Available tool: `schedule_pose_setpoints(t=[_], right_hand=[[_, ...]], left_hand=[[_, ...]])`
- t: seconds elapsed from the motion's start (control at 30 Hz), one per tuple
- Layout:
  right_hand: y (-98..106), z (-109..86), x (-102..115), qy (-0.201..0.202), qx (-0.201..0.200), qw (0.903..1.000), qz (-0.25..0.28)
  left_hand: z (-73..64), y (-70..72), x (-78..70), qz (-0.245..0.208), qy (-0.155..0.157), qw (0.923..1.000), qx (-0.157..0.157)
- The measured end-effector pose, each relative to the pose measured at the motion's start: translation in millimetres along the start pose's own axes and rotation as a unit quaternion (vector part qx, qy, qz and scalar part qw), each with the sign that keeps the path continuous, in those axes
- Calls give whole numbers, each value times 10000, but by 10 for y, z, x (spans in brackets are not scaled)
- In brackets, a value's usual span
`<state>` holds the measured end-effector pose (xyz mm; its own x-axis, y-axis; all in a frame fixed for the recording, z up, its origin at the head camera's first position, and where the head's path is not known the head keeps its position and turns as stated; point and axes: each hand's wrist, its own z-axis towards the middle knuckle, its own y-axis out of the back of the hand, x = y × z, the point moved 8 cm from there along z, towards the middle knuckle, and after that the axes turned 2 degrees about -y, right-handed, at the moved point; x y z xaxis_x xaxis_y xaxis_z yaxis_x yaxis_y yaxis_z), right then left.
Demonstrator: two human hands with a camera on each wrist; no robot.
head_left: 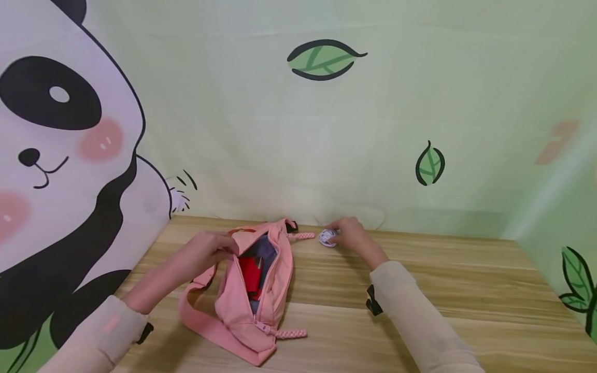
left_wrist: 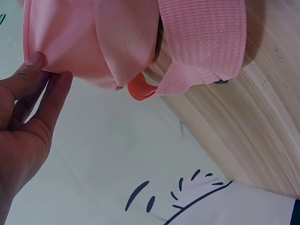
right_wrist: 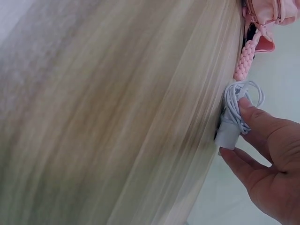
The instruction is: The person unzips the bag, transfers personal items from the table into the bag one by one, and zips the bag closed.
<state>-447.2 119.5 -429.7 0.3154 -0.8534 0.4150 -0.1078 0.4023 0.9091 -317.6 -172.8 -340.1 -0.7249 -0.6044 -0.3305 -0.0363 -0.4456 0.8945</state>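
Observation:
A pink sling bag [head_left: 278, 280] lies on the wooden table with its zip undone, showing a dark grey lining and a red item [head_left: 250, 274] inside. My left hand [head_left: 212, 246] pinches the left edge of the bag's opening between thumb and fingers. In the left wrist view, that hand's thumb [left_wrist: 35, 60] presses on the pink fabric. To the right of the bag, at the back of the table, my right hand [head_left: 352, 238] holds a white charger [right_wrist: 228, 135] with its cable [right_wrist: 232, 105] wound round it. The thumb lies on the cable, and fingertips are at the charger's lower end.
The bag's wide strap [head_left: 205, 324] loops out on the left side. Two braided zip pulls stick out to the right, the near one [head_left: 292, 334] at the front and the far one [head_left: 303, 236] close to the charger. A printed panda backdrop [head_left: 242, 129] hangs behind the table [head_left: 345, 331].

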Motion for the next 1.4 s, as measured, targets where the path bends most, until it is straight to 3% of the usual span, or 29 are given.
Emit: schedule_pose_setpoints(t=[0.5, 0.77, 1.03, 1.4], right_hand=[[-15, -106, 0, -319, -347, 9989, 53], [132, -231, -71, -578, -726, 9938, 617], [222, -274, 83, -356, -690, 9944, 718], [318, -348, 406, 191, -753, 9934, 843]], left_hand=[[3, -18, -20, 16, 76, 9999, 71], [68, -8, -40, 177, 5, 9998, 68], [109, 3, -40, 228, 195, 9993, 201], [140, 11, -75, 220, 132, 9995, 166]])
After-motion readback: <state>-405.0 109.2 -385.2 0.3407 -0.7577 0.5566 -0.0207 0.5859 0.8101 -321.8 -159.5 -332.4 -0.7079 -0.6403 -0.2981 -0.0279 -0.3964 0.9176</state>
